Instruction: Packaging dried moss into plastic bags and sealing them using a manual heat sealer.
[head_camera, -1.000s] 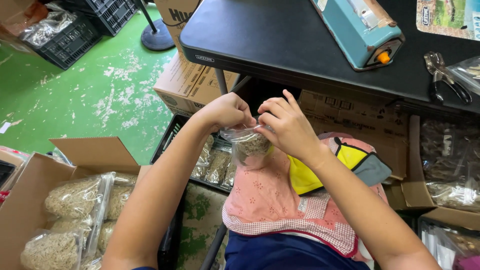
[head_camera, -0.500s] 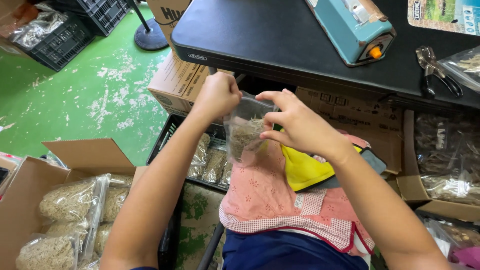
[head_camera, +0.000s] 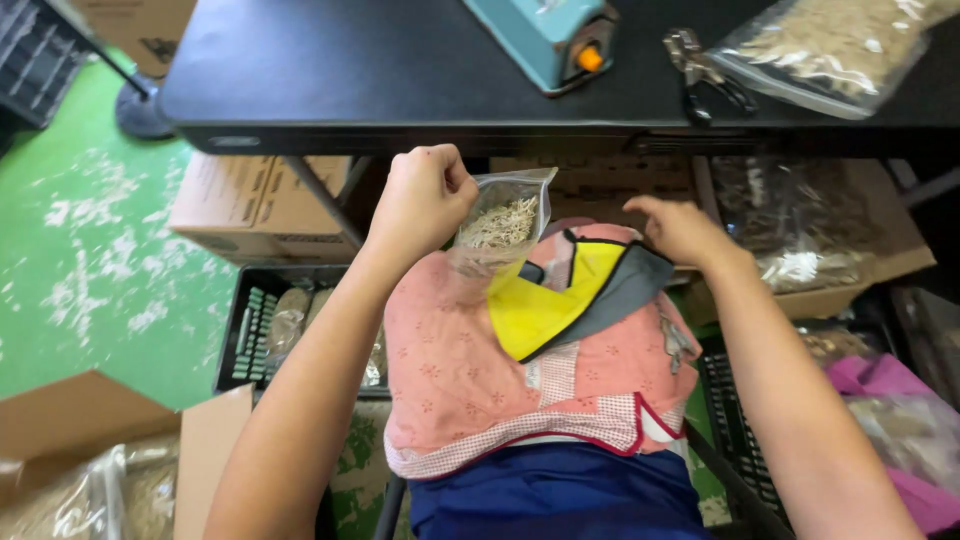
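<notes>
Head view, small bag: a clear plastic pouch (head_camera: 500, 225) of pale, thin, straw-like shreds hangs just below the front edge of the black table (head_camera: 330, 70), above the person's lap.
Bag direction: its long axis runs roughly up and down, tilted a little; the open, crinkled top points toward the table edge and the filled bottom points down toward the apron.
Left hand: the left hand (head_camera: 422, 198) is clenched, pinching the pouch's upper left corner; it sits just under the table edge.
Right hand: the right hand (head_camera: 682, 228) is released, fingers loosely spread, holding nothing, to the right of the pouch and apart from it, below the table edge.
Lap: a pink floral cloth apron (head_camera: 470, 370) with checked trim lies below the pouch, with a smooth yellow and grey fabric piece (head_camera: 560, 295) on it.
On the table: a teal box-shaped sealing machine (head_camera: 545, 35) with an orange knob, metal pliers (head_camera: 705, 70), and a large clear bag of shreds (head_camera: 830, 45).
Under the table: brown cardboard boxes (head_camera: 260, 205) to the left, more filled clear bags (head_camera: 800, 220) in a carton to the right.
Floor: worn green paint (head_camera: 80, 250) left of the table.
</notes>
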